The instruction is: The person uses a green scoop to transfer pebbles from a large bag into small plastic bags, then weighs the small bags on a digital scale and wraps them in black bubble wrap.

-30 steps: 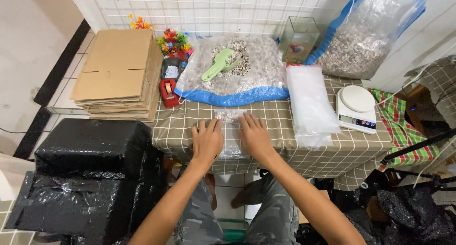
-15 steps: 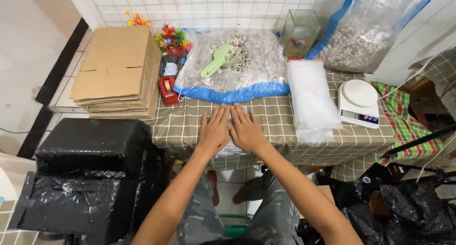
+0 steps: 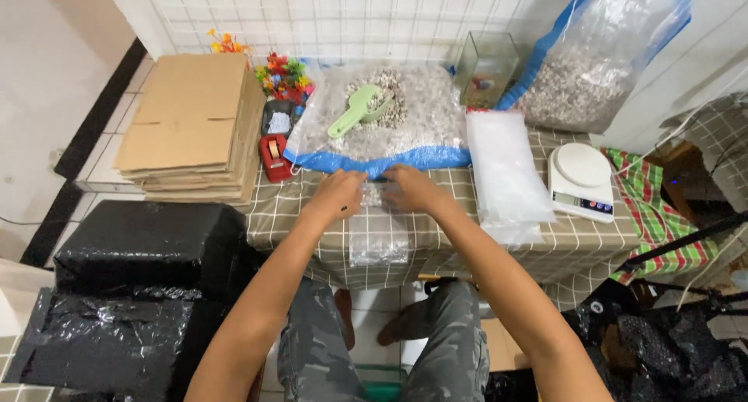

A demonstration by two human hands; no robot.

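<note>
A small clear plastic bag with gravel in it lies flat on the checked tablecloth, hanging a little over the near edge. My left hand and my right hand both pinch its far end, fingers closed on the plastic. Just beyond my hands lies a big open bag of gravel with a blue rim. A light green scoop rests on the gravel.
A stack of clear bags lies to the right, then a white kitchen scale. A larger gravel bag and a small glass tank stand behind. Flat cardboard, a red tape dispenser and a black-wrapped box are on the left.
My hands moved from lying flat and apart on the bag, came together, then slid away from me to the bag's far end and closed on it.
</note>
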